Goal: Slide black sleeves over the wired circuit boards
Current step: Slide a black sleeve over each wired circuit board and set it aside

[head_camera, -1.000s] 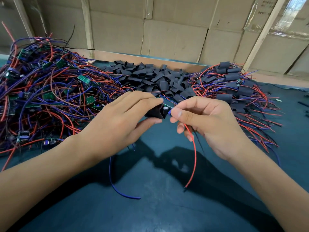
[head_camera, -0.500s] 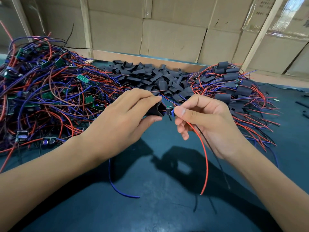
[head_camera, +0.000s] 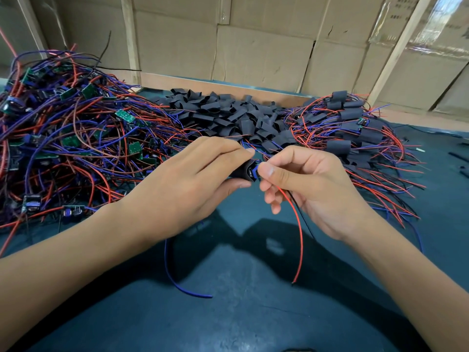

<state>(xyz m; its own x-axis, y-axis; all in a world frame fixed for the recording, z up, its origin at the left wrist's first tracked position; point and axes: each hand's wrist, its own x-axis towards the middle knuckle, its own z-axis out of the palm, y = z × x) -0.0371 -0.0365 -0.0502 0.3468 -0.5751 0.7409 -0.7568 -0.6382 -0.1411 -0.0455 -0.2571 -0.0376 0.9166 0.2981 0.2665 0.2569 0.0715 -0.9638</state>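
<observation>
While cardboard boxes (head_camera: pixel 264 54) back the dark green table (head_camera: pixel 253 313), the left hand (head_camera: pixel 187 184) pinches a black sleeve (head_camera: pixel 243 171) and the right hand (head_camera: pixel 312 189) pinches the circuit board (head_camera: pixel 254 171) at its mouth.

Dark teal bench (head_camera: pixel 228 313) carries the work, its surface scuffed and shadowed in the near middle. A wooden edge strip (head_camera: pixel 203 83) runs along the far side of the bench, and behind it stand stacked cardboard boxes (head_camera: pixel 261 54), some wrapped in clear film at upper right. Pale wooden battens (head_camera: pixel 396 52) lean or stand against the boxes.
</observation>
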